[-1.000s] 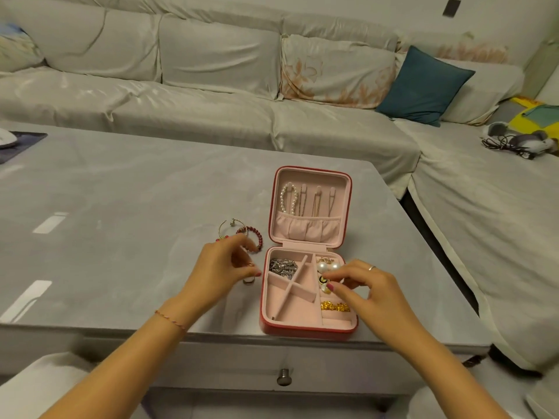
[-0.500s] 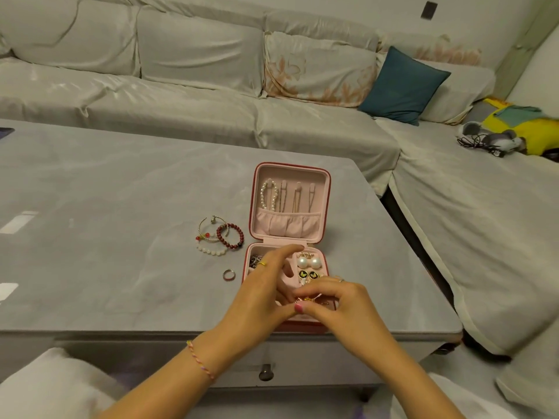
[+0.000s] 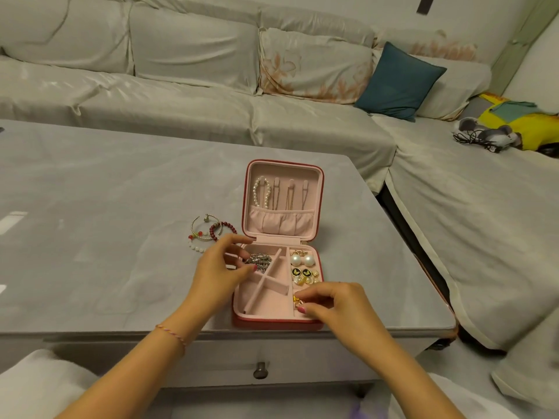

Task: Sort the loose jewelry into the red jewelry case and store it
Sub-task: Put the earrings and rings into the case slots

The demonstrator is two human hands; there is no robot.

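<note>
A red square jewelry case with a pale pink lining lies open near the lower middle of the frame, at the front edge of the grey stone-look counter, its lid standing up behind the tray. In the lid a white pearl strand hangs from a hook above a gathered pink pocket. The tray's left part is split by pink dividers; a silver chain heap fills its upper left compartment. Down the right column sit two large white pearl earrings, then two round black-and-gold studs, then small pearl pieces. The left hand hovers over the tray's left edge with fingers loosely curled, fingertips close to the silver chain; whether it holds anything cannot be told. The right hand is at the tray's lower right compartment, thumb and forefinger pinching a small gold earring, and it covers much of that compartment. Left of the case, loose on the counter, lie a thin gold hoop bangle, a dark red beaded bracelet overlapping it, and a white beaded bracelet, partly hidden by the left hand. A thin braided bracelet circles the left wrist. Behind the counter runs a pale grey sofa with a teal square cushion at the upper right; a round metal drawer knob shows below the counter edge.
</note>
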